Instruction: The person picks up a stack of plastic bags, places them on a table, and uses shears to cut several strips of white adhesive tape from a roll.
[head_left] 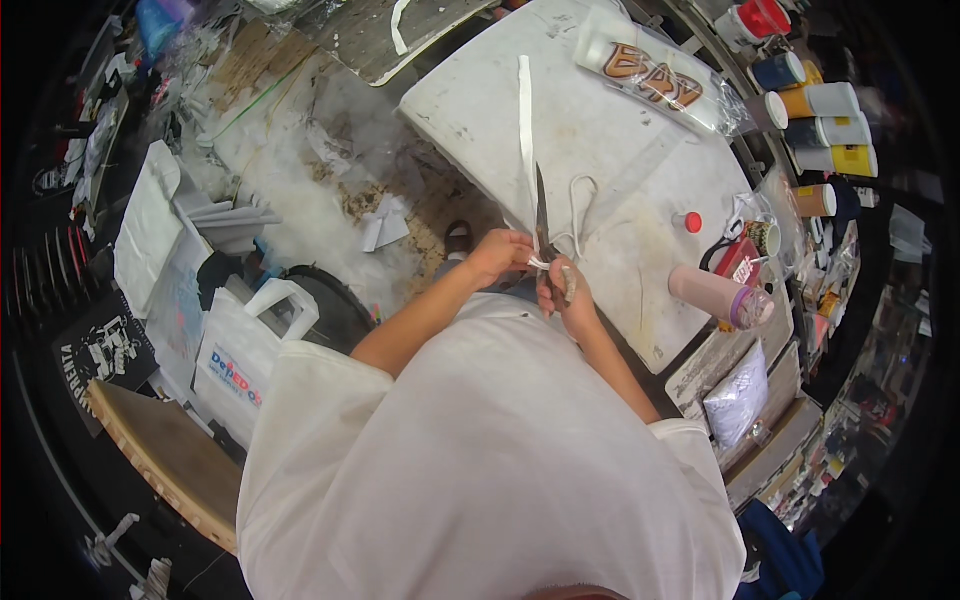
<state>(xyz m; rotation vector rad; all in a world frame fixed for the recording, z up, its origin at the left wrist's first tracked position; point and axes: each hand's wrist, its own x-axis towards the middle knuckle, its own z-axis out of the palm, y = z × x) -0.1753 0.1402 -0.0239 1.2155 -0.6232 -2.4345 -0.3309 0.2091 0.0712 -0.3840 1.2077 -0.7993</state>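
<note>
Beside the edge of a white tabletop (625, 255), grasps a pair of scissors (543, 212) in the right hand (570, 287), with fingers bent around the worn handles and with blades pointing away from the body. Cannot tell whether parted or closed at the blades. Pinches a small end of white material (538, 263) between thumb and fingertips of the left hand (500, 256), just beside the scissors. Has a long, narrow white strip (526, 120) stretching past the blades and on over the tabletop; cannot make out whether joined to the pinched end.

Just right of the blades, shows a thin white cord (574, 208) in a loop. Farther right on the tabletop, has a red cap (690, 222) and a pink bottle (705, 293) with a purple ring; cannot tell whether upright or lying. Toward the far side, bears a white package (650, 75) in clear plastic, with brown lettering.

Past the right edge, shows a puffy silvery packet (736, 395) and, higher up, a row of tubs (820, 100). Leftward, has a paper scrap (384, 222) on a littered floor (340, 120), near a sandalled foot (458, 238). Farther left, includes a white bag (235, 350) with a handle, next to a brown board (150, 450).
</note>
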